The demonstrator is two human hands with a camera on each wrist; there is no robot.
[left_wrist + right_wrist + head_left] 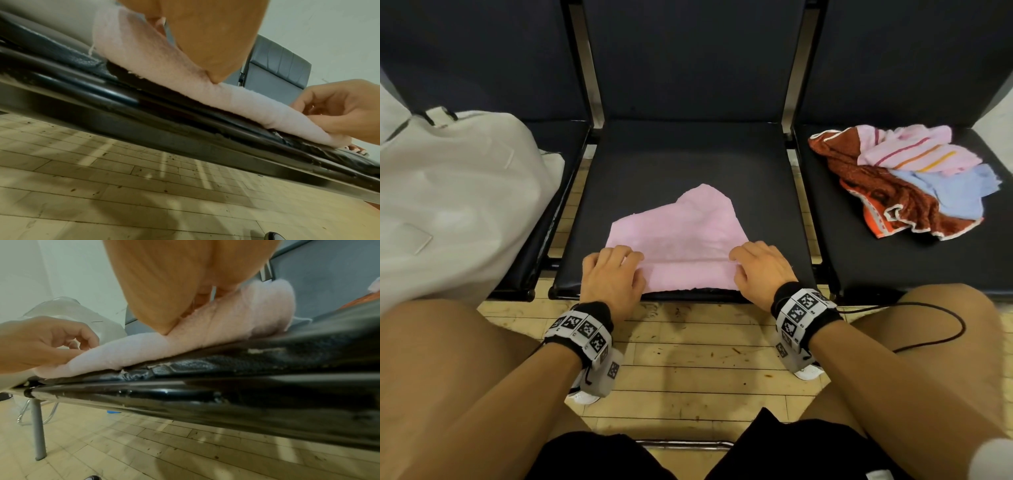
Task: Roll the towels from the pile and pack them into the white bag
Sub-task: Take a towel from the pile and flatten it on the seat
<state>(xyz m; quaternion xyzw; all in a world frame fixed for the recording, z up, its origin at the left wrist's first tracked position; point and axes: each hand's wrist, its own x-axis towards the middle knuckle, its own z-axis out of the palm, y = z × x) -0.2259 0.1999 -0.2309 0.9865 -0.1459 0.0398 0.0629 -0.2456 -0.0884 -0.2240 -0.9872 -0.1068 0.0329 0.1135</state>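
Both forearms reach forward from the bottom of the head view, each wrist wrapped in a black band with black-and-white marker tiles. The left hand [610, 274] and the right hand [759, 265] lie palm-down at the two ends of the near, rolled edge of a pale pink terry towel [681, 233], fingers curled over the soft roll and thumbs tucked against it, so each hand grips the fold. The towel lies in the lower centre of the frame on the middle black padded vinyl seat [688, 161]; its far part spreads flat and ends in an uneven peak. From the wrist views the roll looks thick and fuzzy, and the seat's front edge is cracked and frayed above a glossy black frame bar. At centre right, a loose pile of towels [900, 178], rust-brown, pink-striped and light blue, sits crumpled on the right seat. At the left edge the white fabric bag [455, 198] slumps on the left seat, partly cut off; its opening cannot be made out. The fingertips are hidden in the wrist views.
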